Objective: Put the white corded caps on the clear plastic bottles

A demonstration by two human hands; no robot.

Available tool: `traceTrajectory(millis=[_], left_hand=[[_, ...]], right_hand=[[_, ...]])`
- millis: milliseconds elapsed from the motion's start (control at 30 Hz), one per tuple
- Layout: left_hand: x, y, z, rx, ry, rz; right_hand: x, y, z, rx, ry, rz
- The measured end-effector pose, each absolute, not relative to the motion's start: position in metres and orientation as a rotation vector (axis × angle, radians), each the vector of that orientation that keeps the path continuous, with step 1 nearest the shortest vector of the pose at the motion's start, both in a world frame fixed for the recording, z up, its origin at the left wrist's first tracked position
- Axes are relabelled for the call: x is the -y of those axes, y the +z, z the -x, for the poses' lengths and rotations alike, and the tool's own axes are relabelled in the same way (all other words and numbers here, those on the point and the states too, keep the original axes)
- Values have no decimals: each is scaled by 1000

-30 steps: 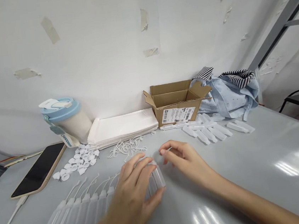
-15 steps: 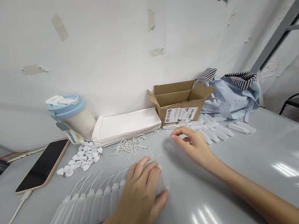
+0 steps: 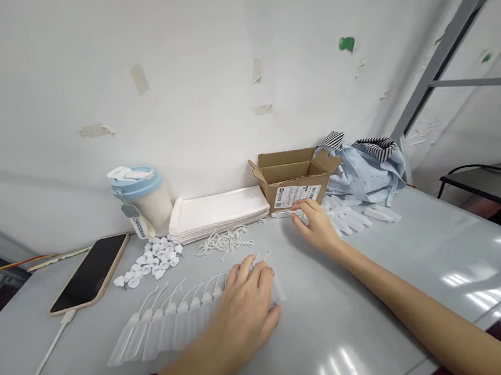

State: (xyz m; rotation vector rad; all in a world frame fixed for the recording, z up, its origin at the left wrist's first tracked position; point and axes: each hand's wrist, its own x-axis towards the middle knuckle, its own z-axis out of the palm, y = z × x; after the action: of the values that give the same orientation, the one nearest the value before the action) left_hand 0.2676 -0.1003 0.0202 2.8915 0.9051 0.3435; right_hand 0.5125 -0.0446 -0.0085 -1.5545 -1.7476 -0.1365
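Observation:
My left hand [image 3: 248,298] lies over the right end of a row of frosted, translucent flat tubes [image 3: 163,337], its fingers spread and slightly bent. Thin white cords [image 3: 194,292] stick up from the tubes' narrow ends, and my palm hides several of them. Further back, my right hand [image 3: 317,225] reaches toward loose translucent tubes [image 3: 347,219] in front of the cardboard box. Its thumb and index finger are apart, with the fingertips close to a tube [image 3: 281,214]; whether they touch it I cannot tell.
Small white caps [image 3: 157,257] and a heap of white cords [image 3: 224,242] lie before a stack of white sheets [image 3: 221,208]. Behind stand a blue-lidded cup [image 3: 144,198], an open cardboard box [image 3: 296,176] and light blue cloth [image 3: 356,173]. A phone [image 3: 89,273] with a cable lies left.
My right hand has moved forward to the loose tubes by the box. My left hand stays over the row. The camera's view has shifted, so the scene sits differently in the frame.

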Motion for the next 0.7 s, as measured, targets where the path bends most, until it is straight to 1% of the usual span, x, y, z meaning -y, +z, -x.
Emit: traceTrajectory(millis=[133, 267, 367, 500, 700], left_hand=[[89, 45, -259, -942, 341, -2839], [57, 74, -254, -1018, 265, -2747], [34, 85, -253, -1056, 229, -2701], [18, 84, -248, -1062, 168, -2678], [6, 70, -234, -1146, 94, -2668]], right_hand=[[34, -7, -519, 1850, -262, 1634], [26, 0, -516, 2009, -311, 1723], [21, 2, -511, 2080, -343, 1781], [24, -5, -509, 2143, -372, 1808], [29, -15, -516, 2252, -369, 1740]])
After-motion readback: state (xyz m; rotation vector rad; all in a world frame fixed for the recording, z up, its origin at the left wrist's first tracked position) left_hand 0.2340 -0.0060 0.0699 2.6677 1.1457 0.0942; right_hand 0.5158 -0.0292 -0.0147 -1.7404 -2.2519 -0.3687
